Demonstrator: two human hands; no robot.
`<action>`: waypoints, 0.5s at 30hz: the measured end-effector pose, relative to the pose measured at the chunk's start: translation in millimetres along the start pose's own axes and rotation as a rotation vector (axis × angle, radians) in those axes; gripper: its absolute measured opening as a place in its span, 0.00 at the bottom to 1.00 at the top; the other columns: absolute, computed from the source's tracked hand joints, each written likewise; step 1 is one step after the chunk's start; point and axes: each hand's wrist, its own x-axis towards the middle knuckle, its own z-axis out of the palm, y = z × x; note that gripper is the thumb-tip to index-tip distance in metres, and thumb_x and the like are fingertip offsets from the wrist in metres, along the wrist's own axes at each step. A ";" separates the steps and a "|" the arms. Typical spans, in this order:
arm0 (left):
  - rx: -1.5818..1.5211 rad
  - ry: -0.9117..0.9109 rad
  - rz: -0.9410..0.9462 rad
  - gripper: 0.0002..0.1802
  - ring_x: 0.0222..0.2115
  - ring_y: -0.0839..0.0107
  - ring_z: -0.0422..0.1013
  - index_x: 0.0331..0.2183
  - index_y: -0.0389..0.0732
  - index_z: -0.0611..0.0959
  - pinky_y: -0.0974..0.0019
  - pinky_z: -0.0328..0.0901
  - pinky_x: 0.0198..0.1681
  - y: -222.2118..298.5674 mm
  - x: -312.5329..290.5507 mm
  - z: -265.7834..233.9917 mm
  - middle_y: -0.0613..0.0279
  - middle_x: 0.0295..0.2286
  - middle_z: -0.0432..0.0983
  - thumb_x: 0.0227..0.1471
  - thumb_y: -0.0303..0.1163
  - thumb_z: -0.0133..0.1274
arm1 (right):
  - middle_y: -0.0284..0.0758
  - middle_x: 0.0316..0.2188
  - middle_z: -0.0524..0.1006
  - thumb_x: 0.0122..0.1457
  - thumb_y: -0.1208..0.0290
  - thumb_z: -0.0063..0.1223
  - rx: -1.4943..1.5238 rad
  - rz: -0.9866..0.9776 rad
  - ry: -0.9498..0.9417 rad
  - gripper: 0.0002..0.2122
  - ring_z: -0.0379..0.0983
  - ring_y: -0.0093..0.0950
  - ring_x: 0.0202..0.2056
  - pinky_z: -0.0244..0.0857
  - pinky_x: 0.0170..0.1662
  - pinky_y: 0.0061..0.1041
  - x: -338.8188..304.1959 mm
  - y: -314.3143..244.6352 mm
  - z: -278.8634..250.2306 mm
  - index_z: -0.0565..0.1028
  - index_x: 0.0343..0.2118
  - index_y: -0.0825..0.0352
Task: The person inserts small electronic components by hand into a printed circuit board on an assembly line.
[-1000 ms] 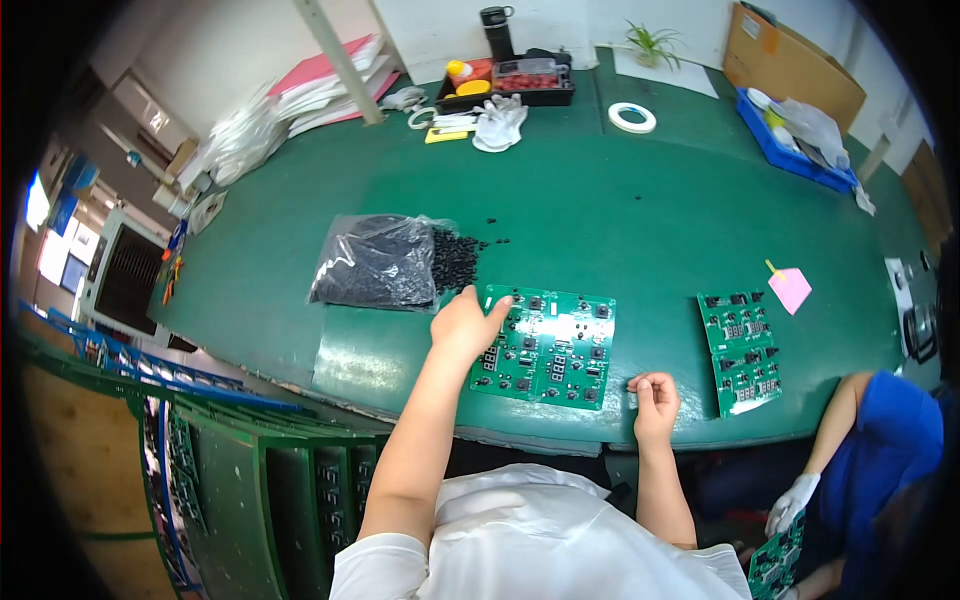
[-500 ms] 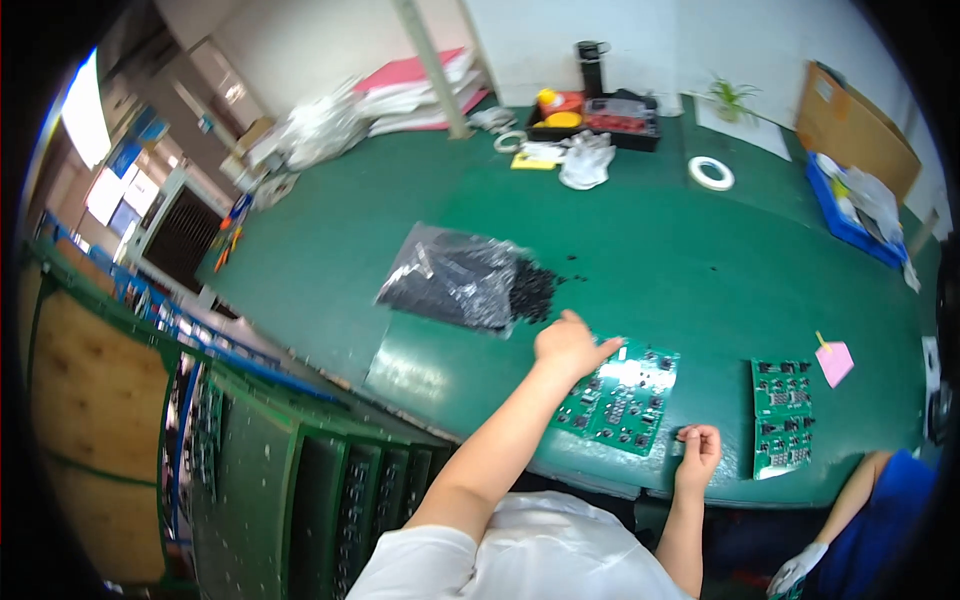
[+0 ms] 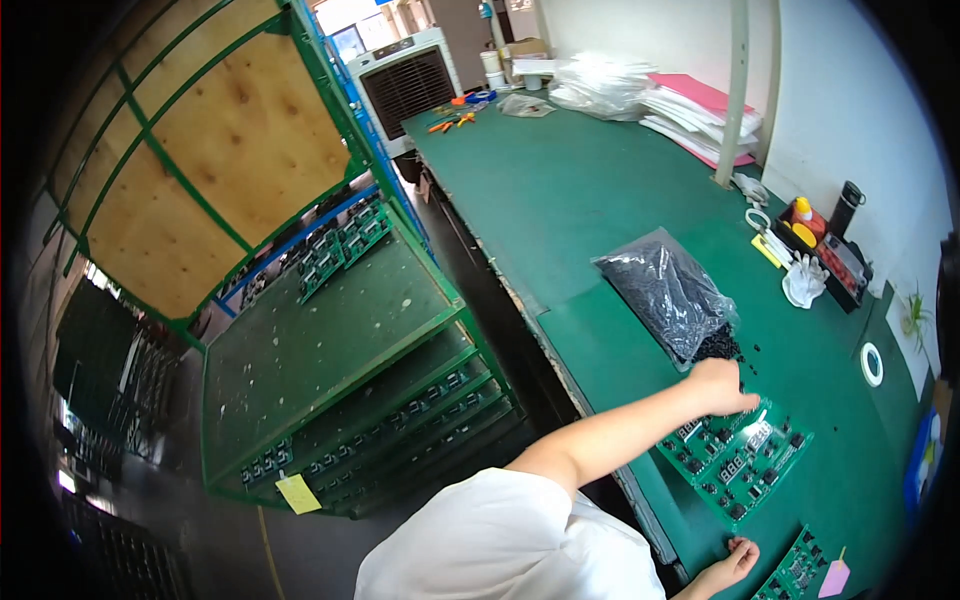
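My left hand (image 3: 722, 387) is over the upper left edge of a green circuit board (image 3: 740, 468), close to a heap of small black parts (image 3: 718, 345). Its thumb sticks out apart from the fingers, which are partly turned out of sight; no held thing shows. The heap spills from the mouth of a clear plastic bag (image 3: 660, 290) filled with the same dark parts. My right hand (image 3: 732, 566) is near the board's lower corner with its fingers curled together; whatever is in them is hidden. The board carries digit displays and several black components.
A second circuit board (image 3: 795, 568) and a pink tag (image 3: 834, 578) lie right of my right hand. Left of the green table stands a green rack (image 3: 330, 370) with boards on its shelves. Toolbox (image 3: 835, 255), gloves (image 3: 804, 282) and tape roll (image 3: 872, 365) are along the wall.
The view has swung left, bringing the rack into sight and shifting the table rightward. My left hand stays between heap and board; my right hand stays curled near the board.
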 end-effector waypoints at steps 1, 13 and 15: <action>-0.021 0.012 -0.048 0.39 0.35 0.46 0.73 0.38 0.26 0.76 0.54 0.67 0.42 0.6 -4.9 -17.9 0.37 0.32 0.75 0.39 0.57 0.54 | 0.30 0.25 0.68 0.62 0.72 0.44 -0.008 -0.008 0.005 0.06 0.63 0.19 0.28 0.61 0.35 0.18 0.3 -7.2 1.3 0.68 0.29 0.68; 0.501 0.617 -0.491 0.50 0.42 0.57 0.73 0.56 0.35 0.65 0.61 0.67 0.45 -163.9 -211.1 -324.2 0.44 0.44 0.73 0.36 0.57 0.58 | 0.40 0.24 0.74 0.56 0.74 0.47 -0.166 -0.038 0.053 0.08 0.69 0.30 0.28 0.66 0.36 0.27 0.2 -35.3 14.9 0.72 0.25 0.73; 0.291 0.692 -0.649 0.52 0.51 0.55 0.67 0.56 0.34 0.65 0.61 0.60 0.54 -221.1 -270.1 -360.9 0.42 0.50 0.68 0.34 0.57 0.60 | 0.41 0.27 0.74 0.58 0.72 0.45 -0.211 0.022 0.027 0.10 0.70 0.31 0.30 0.66 0.37 0.28 -2.7 -42.3 16.5 0.73 0.27 0.74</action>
